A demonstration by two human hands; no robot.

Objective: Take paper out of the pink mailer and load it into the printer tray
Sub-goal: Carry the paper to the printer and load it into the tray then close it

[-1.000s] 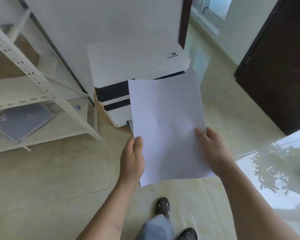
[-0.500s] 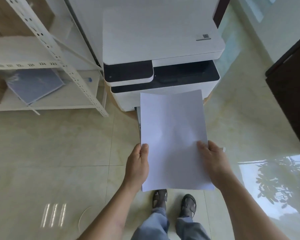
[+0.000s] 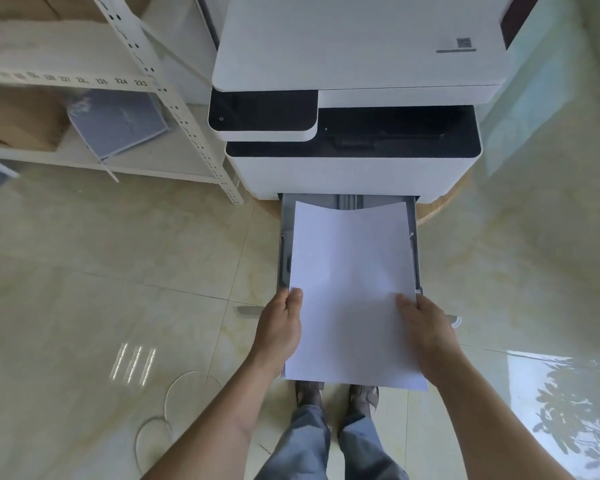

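Observation:
A white sheet of paper (image 3: 350, 289) hangs lengthwise over the grey printer tray (image 3: 283, 244), which is pulled out from the bottom of the white and black printer (image 3: 354, 133). The paper's far edge bows downward near the printer body. My left hand (image 3: 281, 327) pinches the sheet's left edge and my right hand (image 3: 426, 327) grips its right edge, both near the tray's front end. The sheet hides most of the tray's inside. No pink mailer is in view.
A white metal shelf rack (image 3: 174, 109) stands left of the printer, with a blue-grey folder (image 3: 115, 123) and cardboard boxes (image 3: 18, 119) on it. The printer rests on a round wooden base (image 3: 444, 206). Glossy tile floor surrounds it. My feet (image 3: 336, 393) are just below the paper.
The view has closed in on the printer and tilted down. Both hands have carried the paper forward and lower, from in front of the printer's face to directly over the pulled-out tray.

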